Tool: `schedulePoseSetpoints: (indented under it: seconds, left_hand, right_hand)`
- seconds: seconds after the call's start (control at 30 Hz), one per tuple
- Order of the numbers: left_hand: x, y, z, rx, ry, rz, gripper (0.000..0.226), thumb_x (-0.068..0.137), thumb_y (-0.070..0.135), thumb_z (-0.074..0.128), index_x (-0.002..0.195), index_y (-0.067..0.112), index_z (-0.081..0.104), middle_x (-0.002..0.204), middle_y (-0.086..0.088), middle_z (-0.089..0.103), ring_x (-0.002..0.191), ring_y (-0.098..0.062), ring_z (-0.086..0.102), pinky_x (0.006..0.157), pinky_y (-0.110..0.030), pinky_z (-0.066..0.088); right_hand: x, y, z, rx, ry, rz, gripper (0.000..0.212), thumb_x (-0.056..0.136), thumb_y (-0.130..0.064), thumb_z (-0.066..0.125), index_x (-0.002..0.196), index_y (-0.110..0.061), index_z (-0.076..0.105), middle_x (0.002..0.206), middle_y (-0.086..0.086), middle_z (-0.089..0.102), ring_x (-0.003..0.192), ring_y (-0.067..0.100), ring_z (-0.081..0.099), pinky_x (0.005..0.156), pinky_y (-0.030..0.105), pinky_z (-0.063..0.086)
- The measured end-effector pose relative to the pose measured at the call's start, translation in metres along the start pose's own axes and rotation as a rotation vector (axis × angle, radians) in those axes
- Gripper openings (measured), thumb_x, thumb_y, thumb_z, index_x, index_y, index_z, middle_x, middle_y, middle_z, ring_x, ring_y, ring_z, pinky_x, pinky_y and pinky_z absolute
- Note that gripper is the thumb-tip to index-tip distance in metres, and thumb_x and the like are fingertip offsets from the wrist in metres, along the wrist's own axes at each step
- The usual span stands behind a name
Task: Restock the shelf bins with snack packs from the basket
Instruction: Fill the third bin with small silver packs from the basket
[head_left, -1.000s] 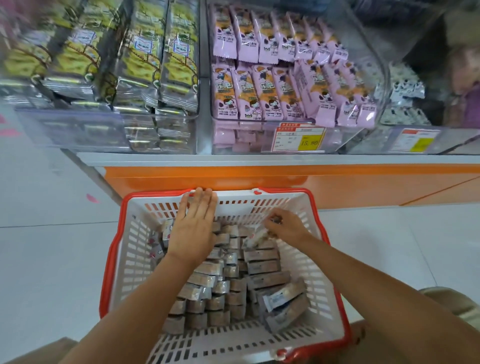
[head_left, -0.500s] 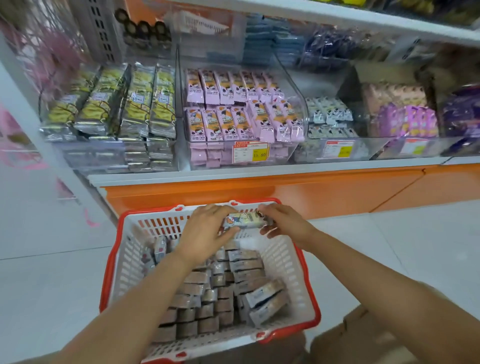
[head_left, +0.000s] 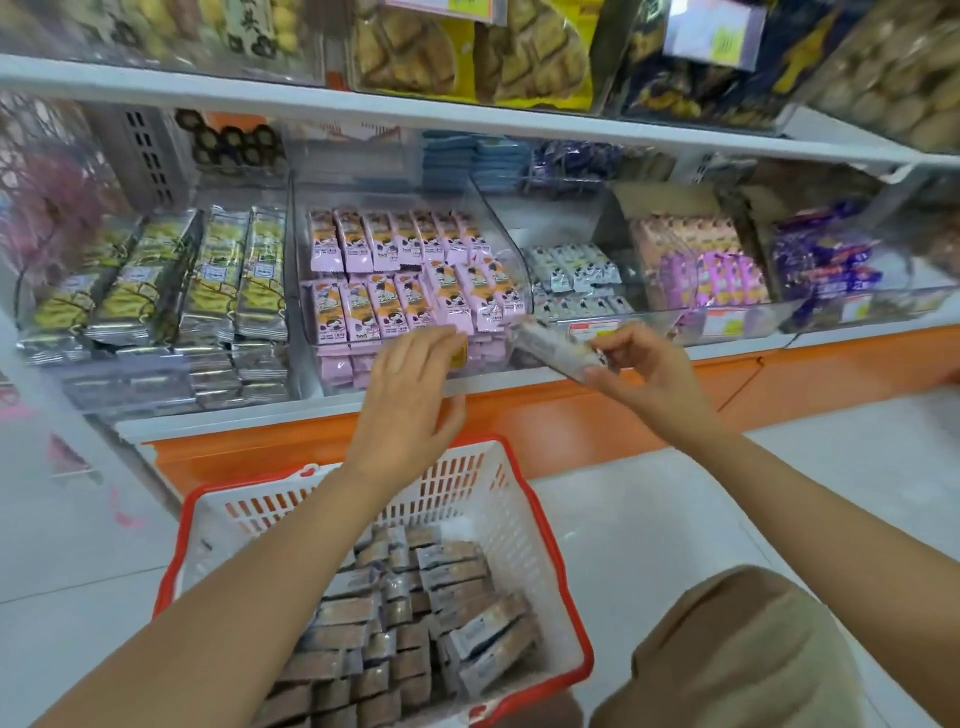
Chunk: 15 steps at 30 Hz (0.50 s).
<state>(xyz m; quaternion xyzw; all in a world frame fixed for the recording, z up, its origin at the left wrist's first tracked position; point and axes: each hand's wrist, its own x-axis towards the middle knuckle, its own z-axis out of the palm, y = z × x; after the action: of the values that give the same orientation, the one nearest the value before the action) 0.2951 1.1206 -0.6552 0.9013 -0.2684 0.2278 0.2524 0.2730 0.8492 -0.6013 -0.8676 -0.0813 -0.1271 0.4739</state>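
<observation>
Snack pack (head_left: 550, 347), one: pinched at its right end between the thumb and curled fingers of the right hand (head_left: 649, 375). It is held just before the clear front lip of the white-pack bin (head_left: 576, 278), above the basket (head_left: 457, 488), its long axis along the shelf front and its free end pointing left. Left hand (head_left: 410, 400): fingers straight and loose, holding nothing, before the pink-pack bin (head_left: 405, 275); the right hand is the nearer. Likely next move is up over the lip and back, where room appears behind the rows, with the slanted clear divider bounding the left.
</observation>
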Motion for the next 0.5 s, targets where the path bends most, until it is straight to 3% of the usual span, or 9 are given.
schedulePoseSetpoints:
  seconds: [0.1, 0.23, 0.4, 0.5]
  left_hand:
    - [0.016, -0.002, 0.007, 0.211, -0.036, 0.016, 0.064, 0.086, 0.022, 0.06, 0.146, 0.011, 0.041, 0.153, -0.011, 0.039, 0.145, -0.028, 0.024, 0.122, -0.039, -0.001]
    - [0.02, -0.012, 0.023, 0.384, -0.131, -0.017, 0.077, 0.083, 0.025, 0.066, 0.151, 0.01, 0.034, 0.16, -0.012, 0.027, 0.148, -0.03, 0.022, 0.122, -0.05, 0.005]
    - [0.018, -0.022, 0.037, 0.448, -0.088, 0.02, 0.078, 0.076, 0.018, 0.067, 0.149, 0.007, 0.039, 0.158, -0.013, 0.031, 0.137, -0.033, 0.037, 0.117, -0.05, 0.019]
    - [0.019, -0.024, 0.044, 0.47, -0.033, 0.024, 0.079, 0.076, 0.018, 0.066, 0.149, 0.007, 0.039, 0.158, -0.013, 0.032, 0.134, -0.033, 0.039, 0.116, -0.049, 0.019]
  right_hand:
    - [0.029, 0.004, -0.023, -0.022, 0.161, 0.037, 0.02, 0.083, -0.013, 0.076, 0.094, -0.014, 0.06, 0.077, -0.004, 0.055, 0.071, 0.006, 0.052, 0.069, 0.022, 0.047]
    - [0.082, 0.021, -0.023, -0.134, 0.248, 0.039, 0.027, 0.086, -0.017, 0.073, 0.106, -0.015, 0.055, 0.075, -0.005, 0.046, 0.065, 0.005, 0.045, 0.064, 0.02, 0.044]
    - [0.153, 0.05, 0.006, -0.439, 0.214, 0.073, 0.026, 0.085, -0.027, 0.07, 0.107, -0.018, 0.059, 0.071, -0.001, 0.051, 0.067, 0.019, 0.051, 0.063, 0.032, 0.039]
    - [0.183, 0.057, 0.028, -0.576, 0.156, 0.06, 0.026, 0.086, -0.026, 0.068, 0.109, -0.014, 0.061, 0.088, 0.012, 0.063, 0.082, 0.03, 0.058, 0.071, 0.038, 0.045]
